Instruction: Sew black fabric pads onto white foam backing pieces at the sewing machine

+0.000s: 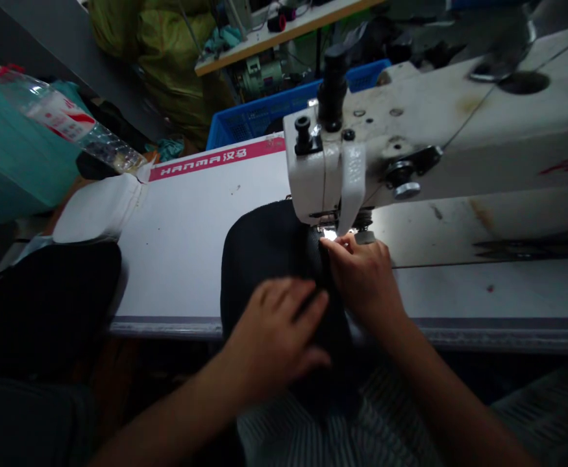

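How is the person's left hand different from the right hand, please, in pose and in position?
The left hand lies spread on the black fabric, while the right hand is bent, with its fingers at the fabric's edge. The right hand is beside the sewing machine head; the left hand is farther away. Both are bare and touch the fabric.

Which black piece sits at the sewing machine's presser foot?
The black piece beneath the left hand and right hand; the other black piece lies apart, leftward.
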{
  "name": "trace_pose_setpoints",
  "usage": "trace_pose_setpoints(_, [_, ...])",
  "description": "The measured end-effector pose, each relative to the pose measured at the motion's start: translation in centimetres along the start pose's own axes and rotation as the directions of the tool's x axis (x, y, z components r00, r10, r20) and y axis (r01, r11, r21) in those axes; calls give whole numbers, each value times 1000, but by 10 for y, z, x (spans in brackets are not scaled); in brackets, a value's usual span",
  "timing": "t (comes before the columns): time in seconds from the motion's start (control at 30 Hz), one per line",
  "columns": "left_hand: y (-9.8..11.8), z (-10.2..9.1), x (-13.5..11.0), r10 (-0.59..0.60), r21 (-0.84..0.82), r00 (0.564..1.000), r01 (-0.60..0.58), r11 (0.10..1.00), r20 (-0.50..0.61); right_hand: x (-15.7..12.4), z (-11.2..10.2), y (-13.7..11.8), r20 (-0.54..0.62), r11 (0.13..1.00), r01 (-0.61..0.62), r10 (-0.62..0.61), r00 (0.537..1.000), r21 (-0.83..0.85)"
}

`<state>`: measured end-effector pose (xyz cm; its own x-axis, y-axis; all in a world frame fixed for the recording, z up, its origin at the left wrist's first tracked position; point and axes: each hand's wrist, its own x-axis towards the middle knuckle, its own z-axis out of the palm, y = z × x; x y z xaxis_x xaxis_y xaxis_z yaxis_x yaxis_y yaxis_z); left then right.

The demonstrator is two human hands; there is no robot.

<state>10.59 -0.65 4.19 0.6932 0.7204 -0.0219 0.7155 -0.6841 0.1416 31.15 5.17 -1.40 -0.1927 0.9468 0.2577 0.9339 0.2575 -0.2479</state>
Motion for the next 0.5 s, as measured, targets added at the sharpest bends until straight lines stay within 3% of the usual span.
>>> trace_pose_setpoints(0.03, [15,6,-21,55,-13,998,-55,998,21,0,0,0,5,1000,-3,3,1000,8])
trace_pose_setpoints(0.1, [29,16,-56,44,48,999,-46,998,31,-3,-1,-2,5,999,-3,3,1000,36])
trace_pose_setpoints(0.13, [26,18,-68,33,86,999,-35,996,28,-6,0,-5,-6,998,10,-10,1000,61])
trace_pose_setpoints(0.2, [0,14,-75,-63,185,998,61,981,4,-14,1,-16,-66,992,56,-49,997,111])
trace_pose_setpoints(0.3, [-65,-2,-46,-267,265,960,280,923,-84,-29,5,-34,-154,983,148,-131,979,109])
trace_pose_setpoints(0.37, [-108,-10,-10,-369,189,919,390,901,-139,-36,9,-40,-140,976,200,-187,972,90])
trace_pose_setpoints(0.47, [-168,-13,34,-406,66,896,423,904,-182,-40,17,-35,-252,965,234,-198,947,121])
trace_pose_setpoints(0.5, [-189,-15,39,-458,57,867,477,877,-196,-40,20,-30,-281,955,269,-225,933,125])
